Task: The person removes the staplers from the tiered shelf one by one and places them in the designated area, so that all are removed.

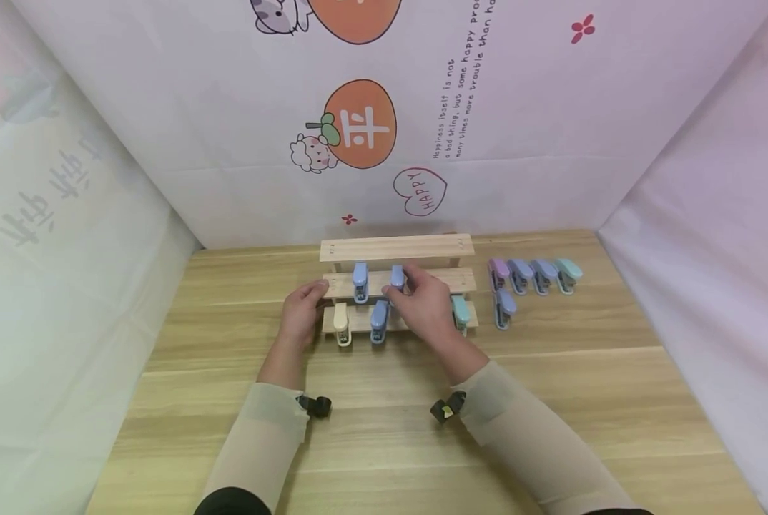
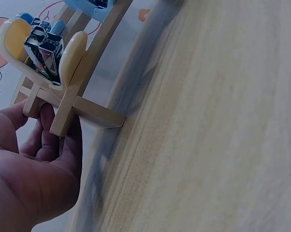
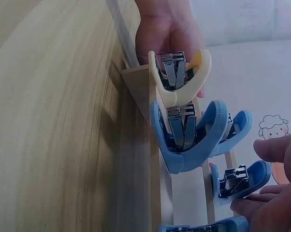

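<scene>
A three-tier wooden rack (image 1: 397, 248) stands on the table, with small staplers on its two lower shelves. My left hand (image 1: 302, 307) grips the rack's left end, fingers curled around the wood beside the cream stapler (image 2: 36, 53). My right hand (image 1: 425, 304) is at a blue stapler (image 1: 397, 275) on the middle shelf. In the right wrist view its fingers touch that blue stapler's side while the thumb stands slightly apart. Another blue stapler (image 1: 360, 282) is to its left. On the bottom shelf are a cream stapler (image 1: 342, 324), a blue stapler (image 1: 379, 322) and a teal stapler (image 1: 460, 315), partly hidden.
Right of the rack, a purple stapler (image 1: 498, 274), two blue staplers and a teal stapler (image 1: 568, 275) lie in a row. One more blue stapler (image 1: 503, 309) lies in front of them. White printed cloth (image 1: 242, 193) walls the table at the back and sides.
</scene>
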The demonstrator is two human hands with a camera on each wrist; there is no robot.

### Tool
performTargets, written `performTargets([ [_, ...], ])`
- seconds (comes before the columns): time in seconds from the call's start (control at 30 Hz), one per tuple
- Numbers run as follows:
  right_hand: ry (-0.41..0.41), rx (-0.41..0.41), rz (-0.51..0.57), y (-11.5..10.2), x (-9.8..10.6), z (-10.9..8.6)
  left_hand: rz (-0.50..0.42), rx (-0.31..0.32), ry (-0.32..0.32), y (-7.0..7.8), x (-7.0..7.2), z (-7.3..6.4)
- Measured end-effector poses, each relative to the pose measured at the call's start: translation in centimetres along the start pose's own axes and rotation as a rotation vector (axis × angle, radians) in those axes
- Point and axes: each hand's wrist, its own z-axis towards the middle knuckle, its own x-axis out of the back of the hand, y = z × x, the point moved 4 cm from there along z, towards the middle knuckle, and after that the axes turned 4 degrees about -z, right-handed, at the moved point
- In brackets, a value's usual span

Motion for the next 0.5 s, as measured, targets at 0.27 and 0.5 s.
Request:
performTargets([
  [0.27,-0.031,-0.006,-0.1,-0.09,-0.31,0.74,0.001,-0.002,0.001,-0.09,0.06,0.18],
  [0.5,-0.059,-0.025,-0.094,-0.28,-0.64,1.0,0.008,-0.002,0.0,-0.14,0.05,0.12],
])
